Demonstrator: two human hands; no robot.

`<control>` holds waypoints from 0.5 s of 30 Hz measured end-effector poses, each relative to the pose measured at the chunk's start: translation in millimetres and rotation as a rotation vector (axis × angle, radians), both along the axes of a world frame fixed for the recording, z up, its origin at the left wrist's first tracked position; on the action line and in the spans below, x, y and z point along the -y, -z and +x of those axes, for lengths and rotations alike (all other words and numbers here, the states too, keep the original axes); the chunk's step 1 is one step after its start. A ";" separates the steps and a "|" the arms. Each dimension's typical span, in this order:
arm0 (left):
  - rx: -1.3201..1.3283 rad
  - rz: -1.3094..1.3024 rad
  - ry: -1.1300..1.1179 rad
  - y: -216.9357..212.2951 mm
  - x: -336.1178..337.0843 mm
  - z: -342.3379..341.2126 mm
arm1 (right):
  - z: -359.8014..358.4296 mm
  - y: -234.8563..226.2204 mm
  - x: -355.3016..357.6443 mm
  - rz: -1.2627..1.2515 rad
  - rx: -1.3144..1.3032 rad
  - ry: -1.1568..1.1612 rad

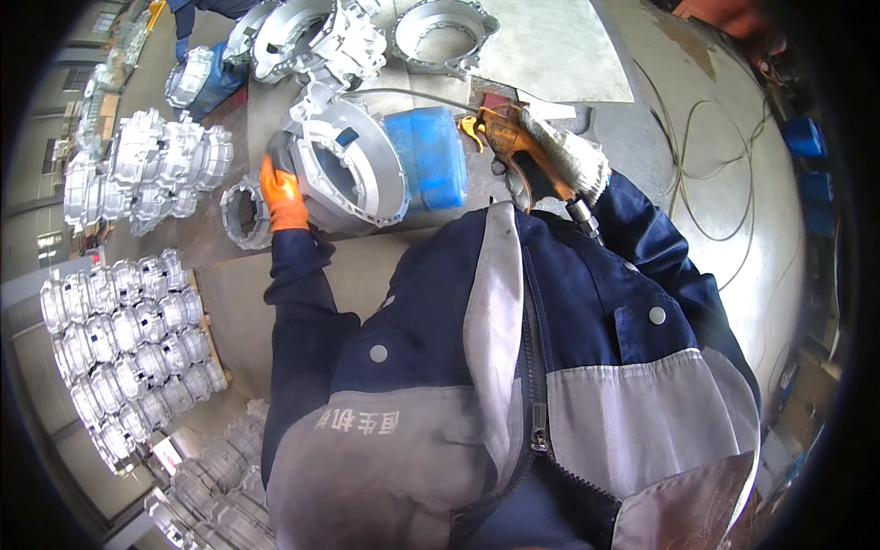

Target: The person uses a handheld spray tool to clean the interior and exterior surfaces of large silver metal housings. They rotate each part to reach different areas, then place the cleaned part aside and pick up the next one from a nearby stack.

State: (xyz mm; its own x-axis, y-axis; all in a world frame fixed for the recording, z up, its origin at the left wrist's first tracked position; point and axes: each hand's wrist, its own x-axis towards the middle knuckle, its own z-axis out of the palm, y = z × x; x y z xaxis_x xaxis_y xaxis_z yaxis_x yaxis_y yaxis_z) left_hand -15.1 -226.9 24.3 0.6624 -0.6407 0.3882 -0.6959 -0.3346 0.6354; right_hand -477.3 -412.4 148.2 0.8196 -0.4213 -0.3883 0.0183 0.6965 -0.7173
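My left hand (285,194), in an orange glove with dark fingers, grips the left rim of a silver cast-metal housing (390,170). The housing is ring-shaped, tilted, with a wide round opening. My right hand (566,151), in a whitish glove with a ribbed cuff, is closed round an orange-brown air blow gun (524,147). The gun has a yellow trigger, and a metal fitting sits at the bottom of its handle. Its long thin tube reaches left to the housing's upper edge. Between the housing and the gun stands a blue plastic container (427,158).
Several more housings (316,37) stand at the far side of the table, with a separate ring-shaped one (443,37) beside them. A smaller ring part (245,213) is left of my glove. Stacked housings (128,335) fill the left. A hose (701,179) coils on the right-hand floor.
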 end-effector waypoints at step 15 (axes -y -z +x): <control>0.227 0.300 -0.009 -75.9 46.7 -24.5 | -25.8 90.5 45.6 0.059 0.351 -0.465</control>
